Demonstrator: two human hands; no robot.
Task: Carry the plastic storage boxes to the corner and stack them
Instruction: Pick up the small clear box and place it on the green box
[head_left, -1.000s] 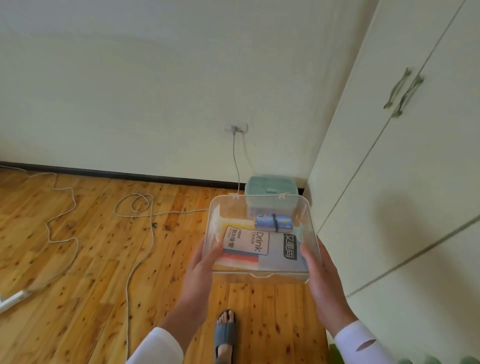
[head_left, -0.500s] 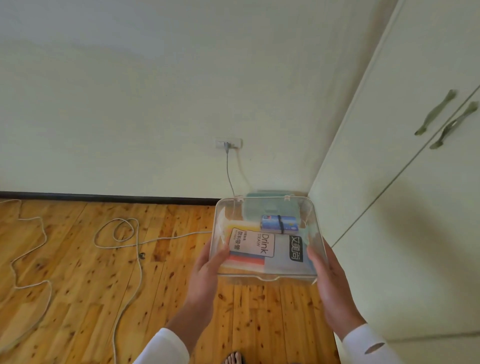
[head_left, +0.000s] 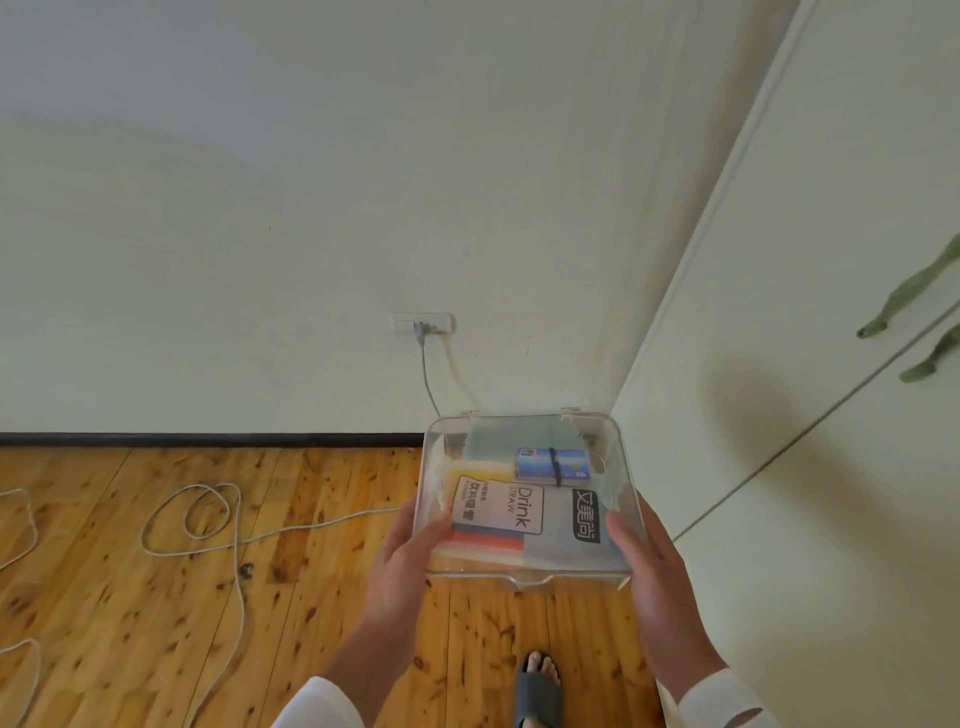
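Observation:
I carry a clear plastic storage box (head_left: 608, 431) in front of me, above the wooden floor. Through its lid show a white "Drink Straw" packet, coloured packets and a banded blue stack of cards. My left hand (head_left: 405, 561) grips its left side with the thumb on the lid. My right hand (head_left: 649, 566) grips its right side the same way. A green box (head_left: 498, 436) in the corner shows only dimly through the clear box's far end.
A cream wardrobe (head_left: 810, 364) with green handles fills the right side. A wall socket (head_left: 422, 324) with a grey plug sits above the corner. A white cable (head_left: 208, 530) loops over the floor at left. My foot in a grey slipper (head_left: 540, 691) stands below the box.
I have walked closer to the corner. The wall and wardrobe loom larger, and the green box has slipped behind the clear box I carry. My grip is unchanged.

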